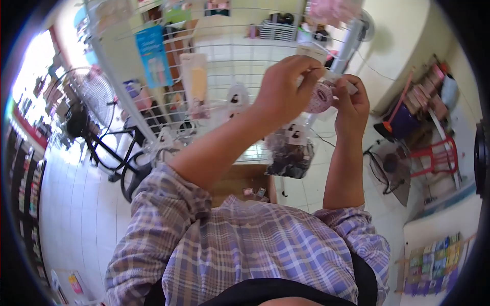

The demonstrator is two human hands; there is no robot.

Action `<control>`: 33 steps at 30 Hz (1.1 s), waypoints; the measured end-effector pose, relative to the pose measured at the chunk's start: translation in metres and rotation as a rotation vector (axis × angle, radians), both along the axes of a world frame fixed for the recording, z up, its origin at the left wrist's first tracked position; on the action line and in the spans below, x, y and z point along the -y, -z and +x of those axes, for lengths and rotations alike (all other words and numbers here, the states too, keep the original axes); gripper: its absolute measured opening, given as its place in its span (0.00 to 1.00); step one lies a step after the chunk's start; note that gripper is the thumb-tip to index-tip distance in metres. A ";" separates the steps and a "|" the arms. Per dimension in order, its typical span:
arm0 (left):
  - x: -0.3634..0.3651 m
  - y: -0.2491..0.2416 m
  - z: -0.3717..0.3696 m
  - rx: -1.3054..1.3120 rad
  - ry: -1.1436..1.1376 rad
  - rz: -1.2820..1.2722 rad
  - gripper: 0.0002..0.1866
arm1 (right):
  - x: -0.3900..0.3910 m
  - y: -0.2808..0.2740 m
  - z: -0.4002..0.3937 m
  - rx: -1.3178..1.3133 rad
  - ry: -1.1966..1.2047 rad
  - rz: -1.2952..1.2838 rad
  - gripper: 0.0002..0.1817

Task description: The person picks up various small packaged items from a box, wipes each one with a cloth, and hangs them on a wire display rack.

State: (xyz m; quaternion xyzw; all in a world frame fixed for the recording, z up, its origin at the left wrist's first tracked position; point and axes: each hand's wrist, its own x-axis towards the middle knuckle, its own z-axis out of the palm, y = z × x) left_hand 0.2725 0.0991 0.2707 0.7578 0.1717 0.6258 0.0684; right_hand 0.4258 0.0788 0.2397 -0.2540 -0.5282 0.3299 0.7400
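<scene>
Both hands are raised at the upper right part of a white wire grid rack. My left hand pinches the top of a small clear packet with a round pink speckled item. On the other side, my right hand has its fingers closed at the packet's right edge. Below them hangs a clear bag of dark items with a white card. A blue package and a pale package with a yellowish item hang farther left on the rack.
An open cardboard box lies below the rack. At left stands a fan near black metal legs. On the right are another fan, a red chair and a purple bin.
</scene>
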 end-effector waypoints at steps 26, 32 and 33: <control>0.004 0.053 -0.193 0.420 -0.433 -0.325 0.12 | -0.048 0.012 -0.201 0.315 -0.229 0.177 0.13; 0.010 0.045 -0.182 0.404 -0.441 -0.254 0.12 | -0.042 0.007 -0.189 0.285 -0.308 0.171 0.10; 0.012 0.043 -0.181 0.386 -0.477 -0.203 0.12 | -0.042 0.006 -0.188 0.284 -0.301 0.166 0.10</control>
